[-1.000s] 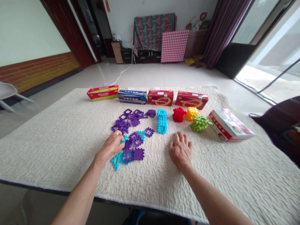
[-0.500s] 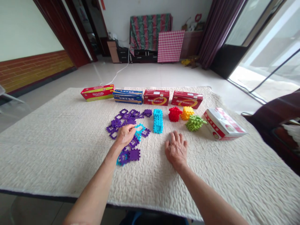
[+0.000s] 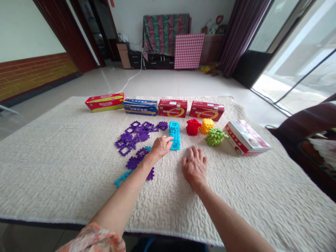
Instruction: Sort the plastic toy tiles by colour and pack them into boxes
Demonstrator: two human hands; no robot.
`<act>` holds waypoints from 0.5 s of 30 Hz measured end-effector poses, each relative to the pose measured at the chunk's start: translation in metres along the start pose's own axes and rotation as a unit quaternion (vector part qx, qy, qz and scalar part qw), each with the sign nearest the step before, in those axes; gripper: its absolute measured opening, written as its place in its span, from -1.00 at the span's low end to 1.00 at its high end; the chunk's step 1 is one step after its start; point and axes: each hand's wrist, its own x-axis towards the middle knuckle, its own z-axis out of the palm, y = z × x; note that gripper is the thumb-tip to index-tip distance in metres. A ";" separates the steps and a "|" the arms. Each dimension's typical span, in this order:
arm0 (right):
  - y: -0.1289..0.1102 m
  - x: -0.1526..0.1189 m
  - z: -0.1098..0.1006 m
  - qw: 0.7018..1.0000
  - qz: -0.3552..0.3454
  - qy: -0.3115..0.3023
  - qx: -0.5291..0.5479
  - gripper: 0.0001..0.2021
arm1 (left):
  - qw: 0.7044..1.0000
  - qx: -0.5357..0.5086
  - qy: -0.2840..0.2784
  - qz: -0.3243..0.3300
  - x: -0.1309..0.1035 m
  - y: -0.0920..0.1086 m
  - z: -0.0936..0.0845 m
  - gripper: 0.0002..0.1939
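Note:
My left hand [image 3: 161, 147] reaches to the front end of a stack of light blue interlocking tiles [image 3: 174, 130]. Its thumb and fingers are pinched on a light blue tile [image 3: 176, 144], which touches or lies on the stack. To its left spreads a loose pile of purple notched tiles [image 3: 133, 135], some with cut-out centres. More purple tiles [image 3: 132, 162] and light blue tiles [image 3: 123, 178] lie beside and partly under my left forearm. Flat on the cloth, my right hand [image 3: 194, 167] rests with fingers spread and holds nothing.
Red tiles [image 3: 193, 127], yellow tiles [image 3: 207, 125] and green tiles [image 3: 215, 137] sit in clusters at right. A white and red box [image 3: 246, 138] stands beside them. Along the back are a red-yellow box [image 3: 105, 102], a blue box [image 3: 140, 107] and two red boxes [image 3: 172, 108].
My left hand has moved right from the purple pile to the light blue stack, carrying a light blue tile. My right hand stays flat on the cloth.

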 end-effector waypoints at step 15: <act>-0.001 0.000 -0.001 1.000 -0.009 0.012 -0.019 -0.55 | 0.993 0.022 0.031 -0.111 -0.088 -0.070 -0.077 -0.77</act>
